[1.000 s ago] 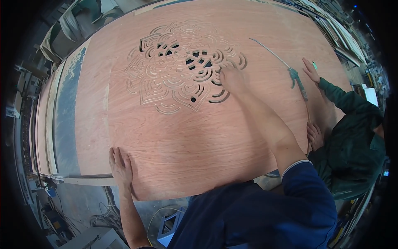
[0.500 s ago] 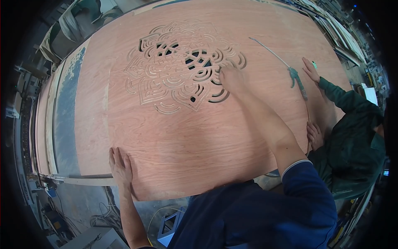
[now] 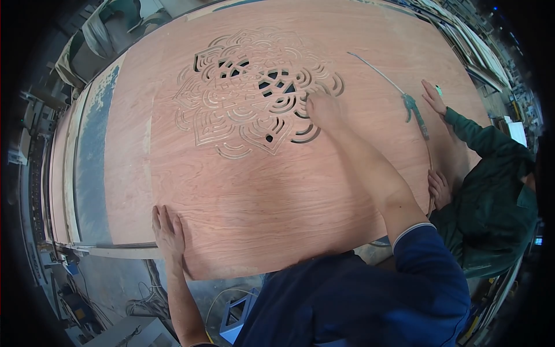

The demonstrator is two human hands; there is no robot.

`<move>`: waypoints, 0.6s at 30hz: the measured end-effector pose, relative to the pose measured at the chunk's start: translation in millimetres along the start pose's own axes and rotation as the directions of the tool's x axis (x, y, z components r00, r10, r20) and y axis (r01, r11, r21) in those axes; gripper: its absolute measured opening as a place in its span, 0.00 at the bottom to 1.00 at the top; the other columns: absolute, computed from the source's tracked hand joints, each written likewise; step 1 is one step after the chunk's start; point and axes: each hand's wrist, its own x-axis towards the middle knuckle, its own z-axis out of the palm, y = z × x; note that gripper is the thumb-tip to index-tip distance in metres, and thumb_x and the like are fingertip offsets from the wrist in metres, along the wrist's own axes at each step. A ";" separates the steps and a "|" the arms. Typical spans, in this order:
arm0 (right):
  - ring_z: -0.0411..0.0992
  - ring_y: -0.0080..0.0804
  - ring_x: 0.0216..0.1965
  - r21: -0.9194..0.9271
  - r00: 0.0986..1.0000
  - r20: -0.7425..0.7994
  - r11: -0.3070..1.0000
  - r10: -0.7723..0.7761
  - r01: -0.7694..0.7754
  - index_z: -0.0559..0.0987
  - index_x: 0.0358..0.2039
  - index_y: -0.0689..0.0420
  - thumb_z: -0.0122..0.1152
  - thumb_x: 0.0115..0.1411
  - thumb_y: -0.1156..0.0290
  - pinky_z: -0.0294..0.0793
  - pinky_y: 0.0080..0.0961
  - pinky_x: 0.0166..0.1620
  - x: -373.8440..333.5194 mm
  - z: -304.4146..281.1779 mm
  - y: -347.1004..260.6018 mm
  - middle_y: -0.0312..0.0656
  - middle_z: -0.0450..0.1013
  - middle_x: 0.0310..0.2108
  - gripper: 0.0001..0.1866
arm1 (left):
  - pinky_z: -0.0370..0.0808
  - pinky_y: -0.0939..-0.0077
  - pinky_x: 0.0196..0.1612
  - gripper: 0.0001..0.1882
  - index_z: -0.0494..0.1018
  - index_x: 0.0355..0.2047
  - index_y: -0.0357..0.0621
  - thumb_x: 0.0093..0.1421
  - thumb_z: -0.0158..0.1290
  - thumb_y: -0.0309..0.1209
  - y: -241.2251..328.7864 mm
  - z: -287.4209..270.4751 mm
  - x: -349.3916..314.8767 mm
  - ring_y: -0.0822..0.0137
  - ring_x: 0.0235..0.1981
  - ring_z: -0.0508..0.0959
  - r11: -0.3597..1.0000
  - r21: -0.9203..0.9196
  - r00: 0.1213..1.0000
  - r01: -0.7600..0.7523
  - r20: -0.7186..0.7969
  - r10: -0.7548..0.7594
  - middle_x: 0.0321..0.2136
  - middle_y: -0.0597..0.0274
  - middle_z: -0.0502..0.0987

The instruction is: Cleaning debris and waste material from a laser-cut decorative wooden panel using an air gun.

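A large reddish plywood panel point(image 3: 277, 173), smooth with wavy grain, lies flat on the table point(image 3: 87, 173), whose worn grey-blue top shows as a strip along the panel's left edge. Cut through the panel's far half is a round mandala pattern point(image 3: 254, 92) of petal-shaped and scalloped slots; several openings near its centre show dark where pieces are out. The right hand point(image 3: 324, 110) rests on the near right rim of the pattern, fingers bent down onto the cut pieces; whether it grips anything cannot be told. The left hand point(image 3: 167, 231) lies flat and spread, fingers together, on the panel's near left corner, holding nothing. Right of the pattern a grey air gun point(image 3: 413, 110) with a long thin nozzle lies on the panel. Beside it a co-worker in a dark green sleeve point(image 3: 480, 139) has one open hand on the panel near the gun and another at the panel's right edge. Stacked boards point(image 3: 462, 34) lie beyond the panel's far right corner.
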 end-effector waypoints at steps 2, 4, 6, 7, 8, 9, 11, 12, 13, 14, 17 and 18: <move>0.78 0.53 0.39 -0.005 1.000 -0.002 1.000 -0.008 0.008 0.81 0.31 0.59 0.56 0.62 0.68 0.76 0.49 0.42 0.3 -0.2 -0.4 0.51 0.78 0.36 0.09 | 0.62 0.52 0.70 0.29 0.65 0.68 0.42 0.71 0.50 0.42 -0.8 -0.1 -0.5 0.40 0.71 0.60 1.000 -0.002 1.000 -0.007 -0.004 0.007 0.71 0.39 0.58; 0.78 0.53 0.39 -0.001 1.000 0.012 1.000 0.008 -0.008 0.81 0.31 0.59 0.57 0.63 0.68 0.76 0.49 0.43 -0.8 -1.7 -1.4 0.51 0.78 0.37 0.09 | 0.62 0.52 0.70 0.29 0.65 0.68 0.42 0.71 0.50 0.42 2.4 -1.5 -0.9 0.40 0.71 0.60 1.000 -0.011 1.000 0.009 0.000 -0.009 0.71 0.39 0.59; 0.78 0.53 0.39 -0.003 1.000 0.005 1.000 -0.001 0.001 0.81 0.32 0.59 0.57 0.63 0.68 0.76 0.50 0.43 -0.3 -1.6 -1.6 0.51 0.78 0.37 0.09 | 0.62 0.52 0.70 0.29 0.65 0.68 0.42 0.71 0.51 0.42 1.8 -0.7 -0.3 0.40 0.71 0.60 1.000 -0.012 1.000 0.008 0.000 -0.008 0.71 0.39 0.59; 0.78 0.53 0.39 -0.005 1.000 -0.002 1.000 -0.011 0.011 0.81 0.32 0.59 0.57 0.63 0.68 0.76 0.50 0.43 0.0 -1.3 -0.8 0.51 0.78 0.37 0.09 | 0.62 0.52 0.70 0.29 0.65 0.68 0.42 0.71 0.51 0.41 1.9 -0.6 0.2 0.40 0.71 0.60 1.000 -0.015 1.000 0.006 -0.001 -0.006 0.71 0.40 0.59; 0.78 0.53 0.39 -0.006 1.000 -0.002 1.000 -0.010 0.010 0.81 0.32 0.59 0.57 0.63 0.68 0.76 0.50 0.43 -0.3 -1.3 0.1 0.51 0.78 0.37 0.09 | 0.62 0.52 0.70 0.29 0.65 0.68 0.42 0.71 0.51 0.41 2.1 -0.7 0.1 0.40 0.71 0.60 1.000 -0.016 1.000 0.006 -0.001 -0.006 0.71 0.40 0.59; 0.78 0.53 0.39 -0.004 1.000 0.003 1.000 -0.005 0.005 0.81 0.32 0.59 0.57 0.63 0.68 0.77 0.50 0.43 -0.5 -1.9 -0.7 0.50 0.78 0.38 0.09 | 0.62 0.53 0.70 0.29 0.65 0.68 0.42 0.71 0.51 0.41 3.4 -1.9 -0.2 0.40 0.71 0.60 1.000 -0.014 1.000 0.012 0.002 -0.012 0.71 0.40 0.59; 0.78 0.53 0.39 -0.002 1.000 0.009 1.000 0.001 -0.001 0.81 0.32 0.59 0.57 0.63 0.68 0.77 0.50 0.43 0.0 -3.1 -2.2 0.50 0.78 0.38 0.09 | 0.62 0.53 0.70 0.29 0.65 0.68 0.42 0.71 0.51 0.41 3.3 -1.9 -0.3 0.41 0.71 0.60 1.000 -0.012 1.000 0.018 0.005 -0.018 0.71 0.40 0.59; 0.78 0.53 0.39 -0.009 1.000 0.016 1.000 0.002 -0.002 0.81 0.32 0.59 0.57 0.63 0.68 0.77 0.50 0.43 0.2 -3.4 -2.3 0.50 0.78 0.38 0.09 | 0.62 0.53 0.70 0.29 0.65 0.68 0.42 0.71 0.51 0.41 2.5 -1.6 0.1 0.41 0.71 0.60 1.000 -0.016 1.000 0.013 0.003 -0.013 0.71 0.40 0.58; 0.78 0.53 0.39 -0.016 1.000 0.024 1.000 0.003 -0.003 0.81 0.32 0.59 0.57 0.63 0.68 0.77 0.50 0.43 0.4 -3.6 -2.4 0.50 0.78 0.38 0.09 | 0.62 0.53 0.70 0.29 0.65 0.68 0.42 0.71 0.51 0.41 1.9 -1.4 0.1 0.41 0.71 0.60 1.000 -0.019 1.000 0.008 0.002 -0.008 0.71 0.40 0.58; 0.78 0.53 0.39 -0.016 1.000 0.024 1.000 0.002 -0.002 0.81 0.32 0.59 0.57 0.63 0.68 0.77 0.50 0.43 0.3 -3.6 -2.7 0.50 0.78 0.38 0.09 | 0.62 0.53 0.70 0.29 0.65 0.68 0.42 0.71 0.51 0.41 1.3 -1.3 -0.3 0.41 0.71 0.60 1.000 -0.019 1.000 0.009 0.002 -0.009 0.71 0.40 0.58; 0.78 0.53 0.39 -0.007 1.000 0.002 1.000 -0.008 0.008 0.81 0.32 0.59 0.57 0.63 0.68 0.77 0.50 0.43 0.0 -3.6 -3.0 0.50 0.78 0.38 0.09 | 0.62 0.53 0.70 0.29 0.65 0.68 0.42 0.71 0.51 0.41 1.1 -1.0 -0.6 0.41 0.71 0.60 1.000 -0.014 1.000 0.014 0.004 -0.013 0.71 0.40 0.59; 0.78 0.53 0.39 -0.006 1.000 0.011 1.000 -0.003 0.003 0.81 0.32 0.59 0.57 0.63 0.68 0.77 0.50 0.43 0.0 -3.7 -2.6 0.51 0.78 0.39 0.09 | 0.62 0.52 0.70 0.29 0.65 0.68 0.42 0.71 0.51 0.41 0.6 -0.6 -0.3 0.40 0.71 0.60 1.000 -0.015 1.000 0.006 -0.001 -0.006 0.71 0.40 0.58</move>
